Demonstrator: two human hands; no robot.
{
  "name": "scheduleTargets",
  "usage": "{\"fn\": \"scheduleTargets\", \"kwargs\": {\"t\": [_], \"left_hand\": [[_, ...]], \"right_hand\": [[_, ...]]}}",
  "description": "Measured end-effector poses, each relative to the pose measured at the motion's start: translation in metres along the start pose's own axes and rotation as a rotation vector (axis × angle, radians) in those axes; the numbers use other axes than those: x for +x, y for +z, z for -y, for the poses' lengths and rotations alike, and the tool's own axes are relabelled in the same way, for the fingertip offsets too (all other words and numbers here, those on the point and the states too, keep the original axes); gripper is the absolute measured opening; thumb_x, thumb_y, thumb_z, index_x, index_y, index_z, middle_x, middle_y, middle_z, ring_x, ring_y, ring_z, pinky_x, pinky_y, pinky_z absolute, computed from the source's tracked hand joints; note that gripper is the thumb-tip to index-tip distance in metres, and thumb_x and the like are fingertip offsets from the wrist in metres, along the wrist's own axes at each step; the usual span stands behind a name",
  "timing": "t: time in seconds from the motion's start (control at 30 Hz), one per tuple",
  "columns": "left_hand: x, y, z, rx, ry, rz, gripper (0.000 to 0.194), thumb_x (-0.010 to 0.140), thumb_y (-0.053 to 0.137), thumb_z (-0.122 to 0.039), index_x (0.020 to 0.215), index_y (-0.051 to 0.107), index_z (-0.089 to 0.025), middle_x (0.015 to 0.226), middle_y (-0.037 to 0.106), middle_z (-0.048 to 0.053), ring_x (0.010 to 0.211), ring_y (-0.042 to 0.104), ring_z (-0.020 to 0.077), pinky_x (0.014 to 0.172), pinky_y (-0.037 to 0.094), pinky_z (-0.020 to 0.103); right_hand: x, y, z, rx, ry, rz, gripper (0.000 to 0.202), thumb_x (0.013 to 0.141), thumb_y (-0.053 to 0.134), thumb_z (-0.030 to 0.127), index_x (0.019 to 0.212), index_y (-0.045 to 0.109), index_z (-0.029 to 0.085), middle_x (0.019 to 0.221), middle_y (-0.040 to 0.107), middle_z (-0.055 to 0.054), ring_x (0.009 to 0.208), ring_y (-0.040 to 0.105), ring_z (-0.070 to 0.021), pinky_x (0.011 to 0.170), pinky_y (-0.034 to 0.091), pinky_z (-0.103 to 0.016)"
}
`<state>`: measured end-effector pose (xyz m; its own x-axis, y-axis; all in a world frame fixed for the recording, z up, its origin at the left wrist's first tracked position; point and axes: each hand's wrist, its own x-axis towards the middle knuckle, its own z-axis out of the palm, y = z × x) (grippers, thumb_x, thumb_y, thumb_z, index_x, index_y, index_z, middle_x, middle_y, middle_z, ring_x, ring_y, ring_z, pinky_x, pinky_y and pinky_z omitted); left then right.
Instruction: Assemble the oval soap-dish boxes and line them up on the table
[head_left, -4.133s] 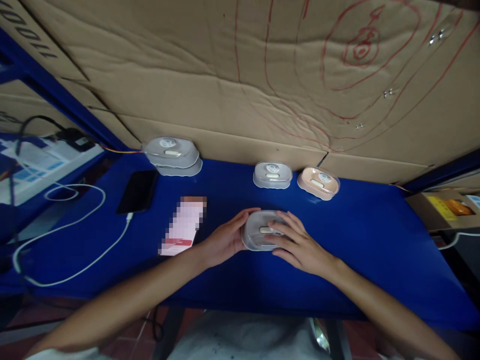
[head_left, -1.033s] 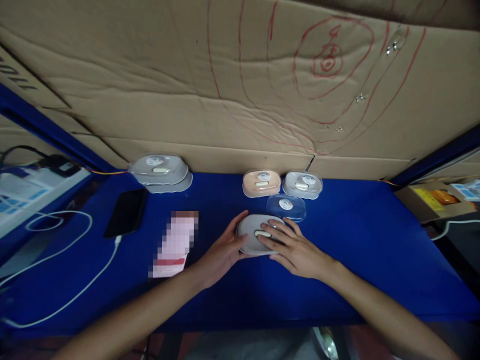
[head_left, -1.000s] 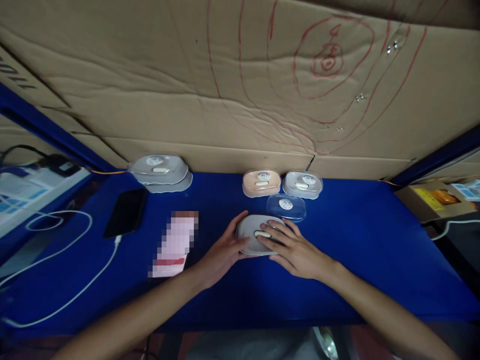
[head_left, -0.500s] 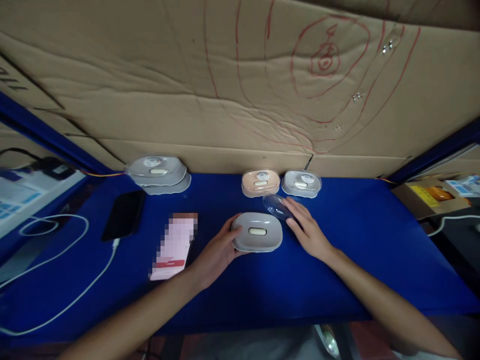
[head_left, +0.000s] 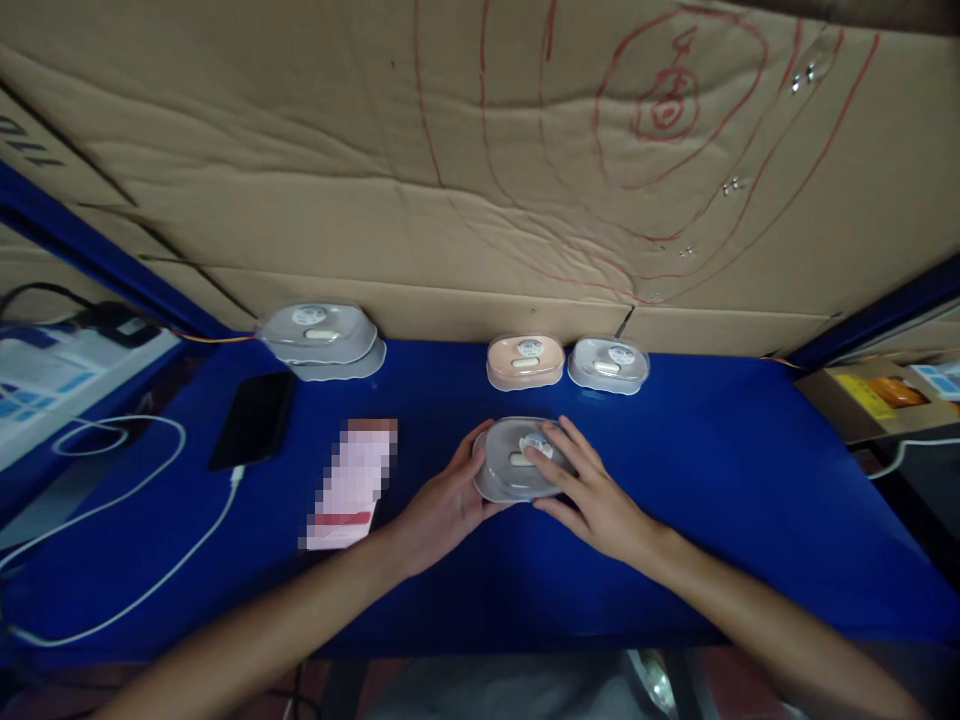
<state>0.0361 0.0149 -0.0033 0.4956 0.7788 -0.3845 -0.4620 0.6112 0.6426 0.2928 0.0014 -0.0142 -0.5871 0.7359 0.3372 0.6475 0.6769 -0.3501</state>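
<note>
A grey oval box (head_left: 504, 478) with a clear lid bearing a round sticker is between my hands, over the blue table. My left hand (head_left: 450, 500) grips its left side, thumb on the near rim area and fingers around the edge. My right hand (head_left: 600, 500) lies on the clear lid from the right, its fingers over the sticker and its thumb at the box's lower right edge. Behind stand a peach box (head_left: 525, 364) and another grey box (head_left: 608, 366), both lidded. Two stacked grey boxes (head_left: 326, 345) are at the back left.
A lit phone (head_left: 349, 485) lies left of my left hand. Farther left are a black phone (head_left: 253, 420) with a white cable (head_left: 214, 540) and a power strip. An open cardboard box (head_left: 862, 405) stands at the right, and a cardboard wall (head_left: 300, 150) rises behind the table (head_left: 720, 500).
The clear lid, tilted in my right hand behind the grey box before, now lies over that box. My right hand has come left and down onto it. The view has shifted slightly.
</note>
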Motion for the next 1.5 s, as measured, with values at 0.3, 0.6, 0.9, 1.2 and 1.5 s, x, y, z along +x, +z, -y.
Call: {"fn": "scheduleTargets", "kwargs": {"t": [0.3, 0.6, 0.9, 1.2, 1.5], "left_hand": [[0.016, -0.016, -0.007, 1.019, 0.583, -0.124, 0.06, 0.106, 0.061, -0.04, 0.16, 0.035, -0.037, 0.172, 0.033, 0.009, 0.16, 0.034, 0.0308, 0.131, 0.031, 0.055], [0.119, -0.011, -0.073, 1.679, 0.747, -0.041, 0.052, 0.104, 0.059, -0.028, 0.154, 0.048, -0.023, 0.178, 0.02, 0.019, 0.165, 0.021, 0.0428, 0.129, 0.026, 0.066], [0.015, -0.021, -0.033, 1.649, 0.644, 0.133, 0.047, 0.105, 0.059, -0.026, 0.151, 0.054, -0.033, 0.172, 0.031, 0.012, 0.156, 0.044, 0.0351, 0.127, 0.039, 0.056], [-0.003, -0.007, 0.001, 1.667, 0.511, 0.181, 0.081, 0.086, 0.085, -0.026, 0.156, 0.045, -0.033, 0.164, 0.044, 0.016, 0.149, 0.047, 0.0433, 0.119, 0.042, 0.066], [-0.008, -0.017, -0.011, 1.472, 0.315, 0.073, 0.102, 0.079, 0.089, -0.04, 0.16, 0.029, -0.028, 0.166, 0.042, 0.018, 0.151, 0.043, 0.0432, 0.122, 0.039, 0.064]], "right_hand": [[-0.012, -0.031, -0.034, -0.115, -0.031, 0.136, 0.059, 0.109, 0.056, 0.037, 0.165, 0.039, 0.029, 0.172, 0.039, -0.012, 0.165, 0.021, -0.0358, 0.127, 0.04, -0.062], [-0.128, -0.087, -0.159, -0.513, 0.466, -0.211, 0.055, 0.106, 0.052, 0.056, 0.154, 0.053, 0.029, 0.161, 0.048, -0.02, 0.148, 0.047, -0.0457, 0.113, 0.041, -0.072], [-0.087, -0.078, -0.198, -0.458, 0.397, -0.232, 0.062, 0.108, 0.046, 0.047, 0.166, 0.04, 0.025, 0.166, 0.041, -0.021, 0.152, 0.042, -0.0421, 0.119, 0.041, -0.066], [0.0, -0.027, -0.036, -0.04, -0.003, 0.112, 0.088, 0.104, 0.054, 0.064, 0.173, 0.014, 0.027, 0.176, 0.029, -0.017, 0.164, 0.026, -0.0366, 0.129, 0.027, -0.065], [-0.005, -0.021, -0.047, -0.02, 0.096, 0.021, 0.061, 0.106, 0.06, 0.052, 0.161, 0.049, 0.029, 0.168, 0.046, -0.015, 0.156, 0.042, -0.0359, 0.122, 0.039, -0.062]]}}
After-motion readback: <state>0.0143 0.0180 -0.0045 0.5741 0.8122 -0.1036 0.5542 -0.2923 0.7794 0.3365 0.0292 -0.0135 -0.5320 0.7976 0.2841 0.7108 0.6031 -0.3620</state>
